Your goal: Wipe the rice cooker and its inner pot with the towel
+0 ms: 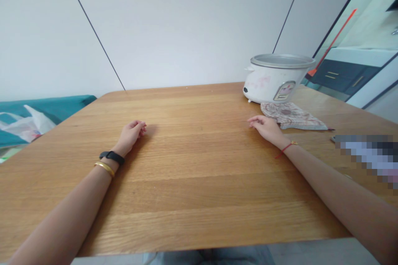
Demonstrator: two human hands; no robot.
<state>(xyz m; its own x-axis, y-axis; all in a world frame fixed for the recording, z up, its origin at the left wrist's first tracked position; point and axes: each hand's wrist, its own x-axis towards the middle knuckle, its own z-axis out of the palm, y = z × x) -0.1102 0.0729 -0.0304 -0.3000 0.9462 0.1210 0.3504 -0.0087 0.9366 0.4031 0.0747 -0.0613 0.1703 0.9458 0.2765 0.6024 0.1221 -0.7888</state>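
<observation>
Both of my forearms rest on a wooden table (192, 161). My left hand (130, 134) lies on the wood left of centre, fingers loosely curled with nothing in them; a black band and a gold bangle sit on that wrist. My right hand (267, 128) lies palm down, fingers relaxed and stretched toward the left, empty, a red string on its wrist. It rests just left of a patterned cloth (292, 116). Behind the cloth stands a white rice cooker (275, 78) with its metal inner pot showing and no lid.
A blurred-out object (367, 155) lies at the table's right edge. A teal seat with a plastic bag (27, 126) is at the left beyond the table. A white wall stands behind; dark cabinets (345, 76) show at the far right.
</observation>
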